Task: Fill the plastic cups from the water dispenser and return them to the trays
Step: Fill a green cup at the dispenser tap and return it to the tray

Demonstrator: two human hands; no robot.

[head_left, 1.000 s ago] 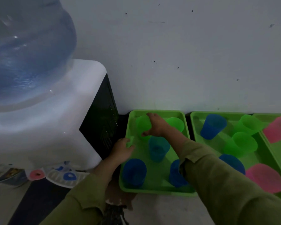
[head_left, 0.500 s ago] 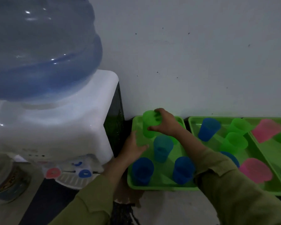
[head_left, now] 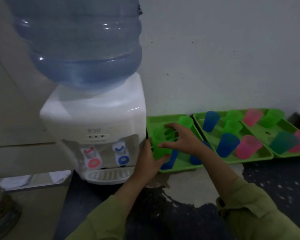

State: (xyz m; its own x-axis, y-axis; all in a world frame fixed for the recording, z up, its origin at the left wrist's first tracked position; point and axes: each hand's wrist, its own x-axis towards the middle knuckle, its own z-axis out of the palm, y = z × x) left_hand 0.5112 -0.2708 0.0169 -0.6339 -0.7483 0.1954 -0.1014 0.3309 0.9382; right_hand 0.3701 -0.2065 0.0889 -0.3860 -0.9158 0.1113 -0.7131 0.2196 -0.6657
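A green plastic cup (head_left: 160,146) hangs upright above the left green tray (head_left: 156,120), beside the white water dispenser (head_left: 97,122). My right hand (head_left: 182,139) holds the cup at its rim, fingers inside and thumb outside. My left hand (head_left: 148,161) grips the cup's lower part from the left. Blue cups (head_left: 170,161) stand in the same tray, partly hidden by my hands, and another green cup (head_left: 185,121) stands at its back. The dispenser has a red tap (head_left: 92,162) and a blue tap (head_left: 122,159) over a drip grille (head_left: 109,174).
Two more green trays, the middle tray (head_left: 249,159) and the right tray (head_left: 287,126), hold several blue, green and pink cups. A big blue water bottle (head_left: 83,42) tops the dispenser. A white wall stands behind. The dark counter has a pale worn patch (head_left: 197,186).
My right hand lifted the green cup out of the left tray and carried it left toward the dispenser. My left hand left the tray edge and took hold of the cup. The view swung left.
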